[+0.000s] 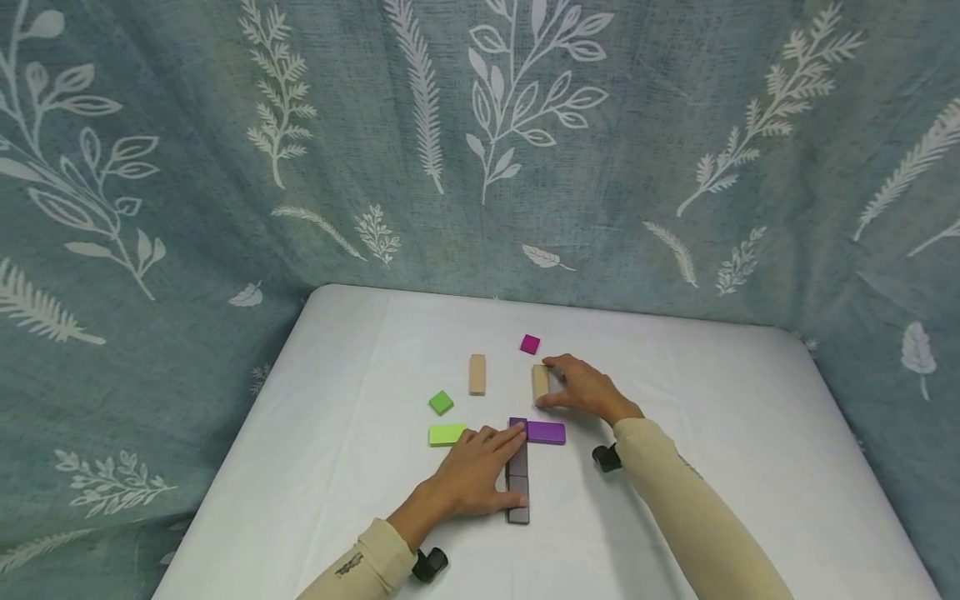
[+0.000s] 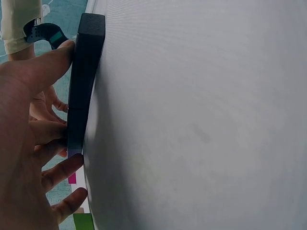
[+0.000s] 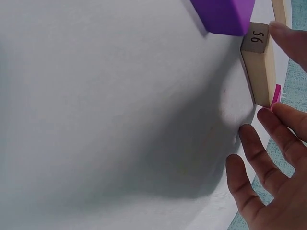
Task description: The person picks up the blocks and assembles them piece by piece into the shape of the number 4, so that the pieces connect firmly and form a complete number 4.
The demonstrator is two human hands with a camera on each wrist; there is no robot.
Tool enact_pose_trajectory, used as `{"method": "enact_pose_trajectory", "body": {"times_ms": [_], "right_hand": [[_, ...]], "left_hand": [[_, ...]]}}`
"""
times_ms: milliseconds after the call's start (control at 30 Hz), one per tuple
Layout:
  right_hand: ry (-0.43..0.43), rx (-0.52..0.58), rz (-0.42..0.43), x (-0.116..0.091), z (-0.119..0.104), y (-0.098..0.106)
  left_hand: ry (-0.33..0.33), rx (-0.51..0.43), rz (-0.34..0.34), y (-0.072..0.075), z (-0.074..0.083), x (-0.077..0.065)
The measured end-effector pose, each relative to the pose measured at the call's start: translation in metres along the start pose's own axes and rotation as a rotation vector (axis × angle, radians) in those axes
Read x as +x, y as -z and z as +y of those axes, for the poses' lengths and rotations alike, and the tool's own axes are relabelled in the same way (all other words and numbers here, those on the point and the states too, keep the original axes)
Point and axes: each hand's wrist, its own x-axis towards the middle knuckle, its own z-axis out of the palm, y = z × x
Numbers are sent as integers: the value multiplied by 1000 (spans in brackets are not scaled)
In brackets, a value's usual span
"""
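Note:
My left hand (image 1: 476, 471) lies along a row of dark grey blocks (image 1: 517, 463) set end to end. Its thumb touches the near block, and a fingertip rests at the far end of the row. In the left wrist view, thumb and fingers lie against one side of the dark blocks (image 2: 85, 72). Farther back, my right hand (image 1: 585, 389) pinches a pale wooden block (image 1: 540, 385) lengthwise, thumb at the near end and fingers at the far end. Black digits mark the near end of that wooden block (image 3: 259, 62) in the right wrist view.
A purple block (image 1: 546, 432) lies right of the dark row, a lime green block (image 1: 446, 435) to its left, partly behind my left fingers. Beyond are a small green block (image 1: 441, 402), another wooden block (image 1: 477, 375) and a small magenta block (image 1: 530, 344). A leaf-patterned curtain (image 1: 465, 242) backs the white table (image 1: 375, 358).

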Motion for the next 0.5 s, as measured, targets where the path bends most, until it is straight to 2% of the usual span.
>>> {"method": "enact_pose_trajectory", "body": {"times_ms": [500], "right_hand": [[0,-19,-16,3,-3,3]], "left_hand": [[5,10,8,-1,0,0]]}}
